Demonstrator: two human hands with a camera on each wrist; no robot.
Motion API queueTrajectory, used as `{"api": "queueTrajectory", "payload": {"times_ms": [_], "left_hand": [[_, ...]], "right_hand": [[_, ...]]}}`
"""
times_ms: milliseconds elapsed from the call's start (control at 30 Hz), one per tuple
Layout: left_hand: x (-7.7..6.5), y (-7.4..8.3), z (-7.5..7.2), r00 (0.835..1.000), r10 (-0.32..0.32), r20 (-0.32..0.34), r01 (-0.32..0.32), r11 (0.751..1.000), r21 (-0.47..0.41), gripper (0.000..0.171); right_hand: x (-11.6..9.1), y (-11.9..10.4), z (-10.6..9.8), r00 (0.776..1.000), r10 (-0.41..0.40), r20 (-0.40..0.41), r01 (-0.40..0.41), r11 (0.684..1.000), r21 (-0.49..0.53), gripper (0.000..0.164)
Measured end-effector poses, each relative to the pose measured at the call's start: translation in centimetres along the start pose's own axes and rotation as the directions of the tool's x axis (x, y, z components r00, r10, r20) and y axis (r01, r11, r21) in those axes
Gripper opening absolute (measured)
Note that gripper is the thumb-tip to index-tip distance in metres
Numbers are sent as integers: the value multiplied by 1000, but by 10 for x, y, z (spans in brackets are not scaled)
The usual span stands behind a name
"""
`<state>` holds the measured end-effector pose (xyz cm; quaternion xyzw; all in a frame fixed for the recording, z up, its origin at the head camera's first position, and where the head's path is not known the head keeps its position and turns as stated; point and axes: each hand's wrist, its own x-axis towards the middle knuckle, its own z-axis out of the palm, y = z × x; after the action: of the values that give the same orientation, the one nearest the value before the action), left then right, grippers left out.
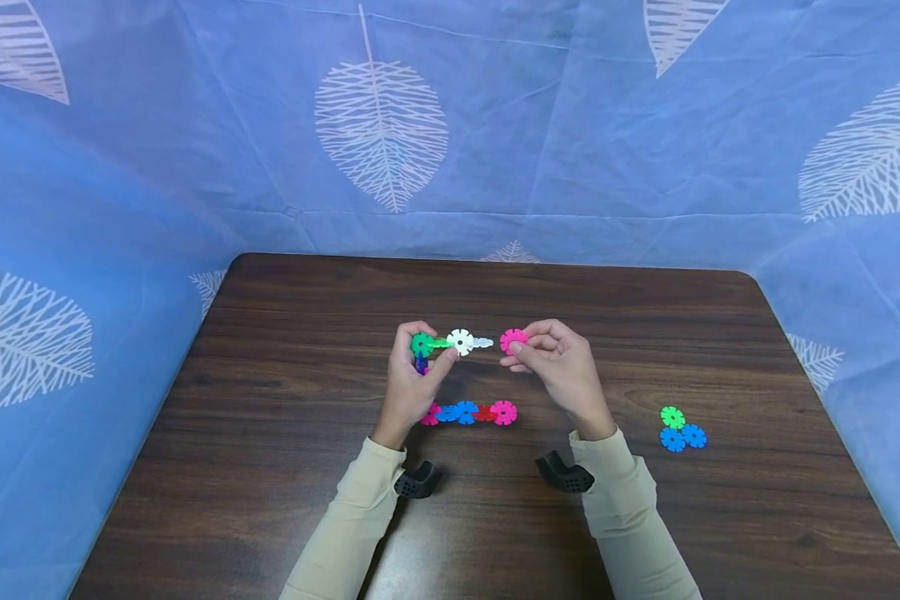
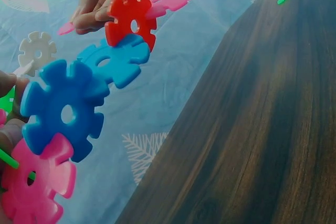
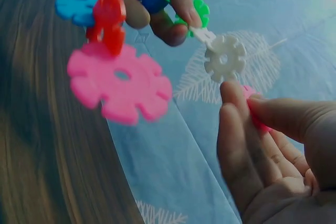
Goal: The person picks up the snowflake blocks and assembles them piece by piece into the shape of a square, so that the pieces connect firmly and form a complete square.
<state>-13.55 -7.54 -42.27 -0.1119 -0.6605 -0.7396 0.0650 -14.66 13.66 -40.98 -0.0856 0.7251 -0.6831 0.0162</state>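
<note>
My left hand (image 1: pixel 412 383) grips a joined chain of notched plastic discs. Its upper run has a green disc (image 1: pixel 422 345), a white disc (image 1: pixel 461 342) and a pale disc (image 1: pixel 483 342) seen edge-on. A lower run goes from pink through blue discs (image 2: pixel 65 111) and a red disc (image 2: pixel 131 19) to a pink end disc (image 3: pixel 121 80). Between thumb and fingers, my right hand (image 1: pixel 566 367) pinches a separate pink disc (image 1: pixel 513 340). In the head view a small gap parts it from the pale disc. The left palm hides part of the chain.
On the right of the dark wooden table (image 1: pixel 757 517) lie a green disc (image 1: pixel 672 417) and two blue discs (image 1: pixel 672 439) close together. A blue cloth (image 1: pixel 510 142) with white leaf prints hangs behind the table's back edge.
</note>
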Motion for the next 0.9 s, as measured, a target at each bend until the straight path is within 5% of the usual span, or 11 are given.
{"api": "queueTrajectory", "payload": {"times_ms": [900], "left_hand": [[-2,5,2,999,30,19,-31,994,107,36]], "right_hand": [[-4,-3,10,999,-54,9,54,999,3,23]]}}
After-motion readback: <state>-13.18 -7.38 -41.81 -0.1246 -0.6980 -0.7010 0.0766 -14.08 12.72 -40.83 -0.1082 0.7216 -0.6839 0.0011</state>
